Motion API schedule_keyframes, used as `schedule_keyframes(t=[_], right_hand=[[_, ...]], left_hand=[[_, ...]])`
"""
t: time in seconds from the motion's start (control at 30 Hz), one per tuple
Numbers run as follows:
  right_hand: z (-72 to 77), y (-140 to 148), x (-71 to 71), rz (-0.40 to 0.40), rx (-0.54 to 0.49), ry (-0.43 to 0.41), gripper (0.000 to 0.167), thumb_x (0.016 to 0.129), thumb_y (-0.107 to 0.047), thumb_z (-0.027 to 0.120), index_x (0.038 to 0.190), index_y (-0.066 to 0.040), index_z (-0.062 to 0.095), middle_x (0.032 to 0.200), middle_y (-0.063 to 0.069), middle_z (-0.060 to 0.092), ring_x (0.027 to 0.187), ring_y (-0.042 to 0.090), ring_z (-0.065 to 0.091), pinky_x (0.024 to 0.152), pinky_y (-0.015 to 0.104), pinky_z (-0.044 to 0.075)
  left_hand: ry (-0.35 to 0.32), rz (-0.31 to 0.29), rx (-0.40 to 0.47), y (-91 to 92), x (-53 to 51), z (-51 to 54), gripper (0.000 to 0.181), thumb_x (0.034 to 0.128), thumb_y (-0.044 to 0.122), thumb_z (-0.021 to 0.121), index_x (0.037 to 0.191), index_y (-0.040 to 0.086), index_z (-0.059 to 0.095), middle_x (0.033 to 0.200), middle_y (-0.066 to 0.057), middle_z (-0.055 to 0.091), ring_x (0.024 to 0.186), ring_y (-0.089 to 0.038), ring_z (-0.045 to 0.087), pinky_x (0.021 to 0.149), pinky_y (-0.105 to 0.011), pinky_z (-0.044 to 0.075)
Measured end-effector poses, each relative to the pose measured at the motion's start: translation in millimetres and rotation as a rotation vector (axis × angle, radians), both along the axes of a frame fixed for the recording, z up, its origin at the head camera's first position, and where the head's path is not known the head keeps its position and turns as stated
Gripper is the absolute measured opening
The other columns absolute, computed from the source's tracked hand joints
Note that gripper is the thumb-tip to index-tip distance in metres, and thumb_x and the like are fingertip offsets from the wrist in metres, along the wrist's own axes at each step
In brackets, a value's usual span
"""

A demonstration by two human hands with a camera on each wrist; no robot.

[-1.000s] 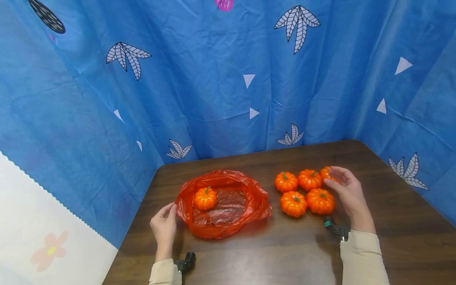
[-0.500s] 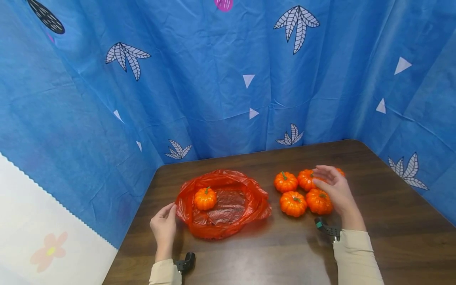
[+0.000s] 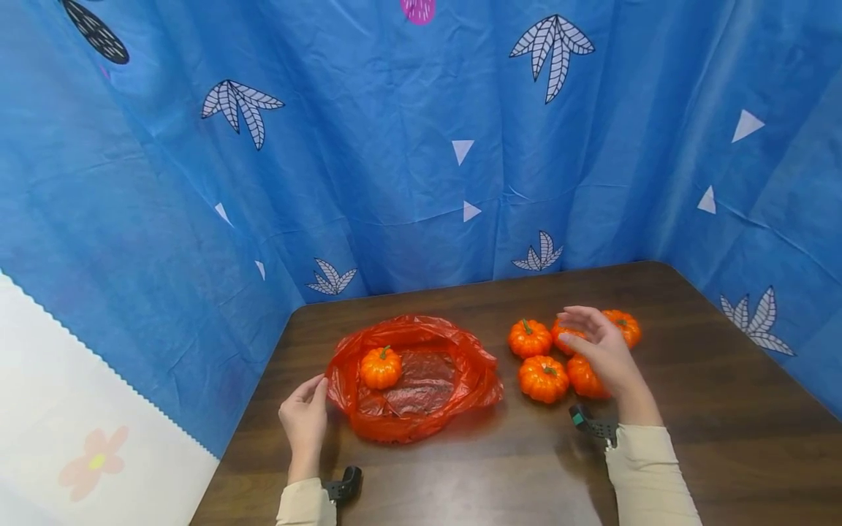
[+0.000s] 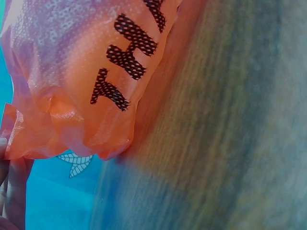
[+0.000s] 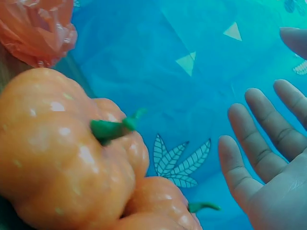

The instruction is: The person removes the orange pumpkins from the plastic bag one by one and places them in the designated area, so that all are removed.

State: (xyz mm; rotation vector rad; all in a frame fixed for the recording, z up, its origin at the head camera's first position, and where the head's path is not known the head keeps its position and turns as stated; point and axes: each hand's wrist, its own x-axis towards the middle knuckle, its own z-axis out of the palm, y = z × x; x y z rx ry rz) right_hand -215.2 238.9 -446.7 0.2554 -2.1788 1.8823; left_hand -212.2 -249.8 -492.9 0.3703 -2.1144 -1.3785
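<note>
My left hand (image 3: 305, 416) pinches the left rim of a red plastic bag (image 3: 479, 383), which lies with its mouth spread wide. One small orange pumpkin (image 3: 380, 368) with a green stem sits inside it, towards the left. In the left wrist view, black lettering (image 4: 125, 48) marks the bag's side. My right hand (image 3: 608, 358) hovers over the pumpkin group, its fingers apart and holding nothing. Under it, a back middle pumpkin (image 3: 564, 336) and a front right pumpkin (image 3: 584, 380) are partly hidden. The right wrist view shows the bare palm (image 5: 283, 196) beside a large-looking pumpkin (image 5: 57, 153).
More pumpkins stand close together: one back left (image 3: 529, 338), one front left (image 3: 543, 379) and one back right (image 3: 622, 326). All rest on a dark wooden table (image 3: 460, 482). A blue patterned curtain (image 3: 395, 146) hangs along its back and sides.
My right hand has moved left across the pumpkins, from the back right one to above the back middle one. The pumpkins and the left hand on the bag stay put.
</note>
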Motion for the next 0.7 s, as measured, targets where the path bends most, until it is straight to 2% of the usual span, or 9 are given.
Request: schedule_keyframes(t=[0.1, 0.17, 0.3, 0.43, 0.5, 0.7], right_hand=[[1.1, -6.7, -1.1, 0.026, 0.029, -0.020, 0.043, 0.098, -0.017, 0.065, 0.138, -0.008, 0.050, 0.123, -0.011, 0.062, 0.113, -0.002, 0.057, 0.089, 0.008, 0.051], [2.5, -11.7, -1.8, 0.046, 0.029, -0.034, 0.045, 0.098, -0.018, 0.065, 0.138, -0.006, 0.048, 0.127, -0.003, 0.062, 0.115, 0.001, 0.057, 0.089, 0.011, 0.052], [4.3, -21.5, -3.6, 0.069, 0.044, -0.054, 0.046, 0.098, -0.018, 0.065, 0.139, -0.006, 0.048, 0.136, 0.017, 0.057, 0.120, 0.012, 0.057, 0.090, 0.012, 0.052], [6.8, -33.9, -6.7, 0.108, 0.074, -0.046, 0.047, 0.097, -0.014, 0.065, 0.139, -0.003, 0.047, 0.139, 0.026, 0.052, 0.125, 0.029, 0.053, 0.091, 0.010, 0.050], [9.0, -40.9, -8.5, 0.134, 0.088, -0.033, 0.046, 0.097, -0.013, 0.065, 0.139, -0.002, 0.048, 0.140, 0.028, 0.052, 0.126, 0.036, 0.051, 0.091, 0.011, 0.049], [14.3, -59.2, -11.7, 0.198, 0.089, -0.048, 0.044, 0.095, -0.010, 0.067, 0.136, -0.005, 0.051, 0.137, 0.024, 0.055, 0.124, 0.041, 0.053, 0.090, 0.016, 0.053]], left_hand=[[-0.009, -0.001, 0.000, 0.2, 0.4, 0.3, 0.026, 0.0951, 0.025, 0.070, 0.108, 0.004, 0.077, 0.109, -0.017, 0.076, 0.095, -0.028, 0.074, 0.070, -0.002, 0.050], [-0.014, -0.002, 0.003, 0.4, 0.7, 0.7, 0.026, 0.0954, 0.025, 0.069, 0.108, 0.004, 0.077, 0.110, -0.017, 0.076, 0.099, -0.033, 0.072, 0.070, -0.002, 0.050], [-0.021, -0.008, 0.020, 1.5, 1.9, 2.2, 0.027, 0.0955, 0.026, 0.069, 0.109, 0.004, 0.077, 0.110, -0.017, 0.076, 0.100, -0.034, 0.072, 0.071, -0.002, 0.050], [-0.027, -0.012, 0.032, 1.9, 2.5, 3.1, 0.027, 0.0953, 0.026, 0.069, 0.109, 0.004, 0.077, 0.110, -0.017, 0.076, 0.100, -0.034, 0.072, 0.071, -0.003, 0.051], [-0.031, -0.013, 0.038, 1.8, 2.6, 3.3, 0.026, 0.0953, 0.026, 0.069, 0.109, 0.005, 0.077, 0.110, -0.017, 0.076, 0.100, -0.033, 0.072, 0.071, -0.004, 0.051], [-0.023, -0.018, 0.038, 0.5, 1.9, 2.1, 0.027, 0.0951, 0.026, 0.070, 0.109, 0.004, 0.077, 0.110, -0.018, 0.075, 0.100, -0.035, 0.072, 0.071, -0.003, 0.051]])
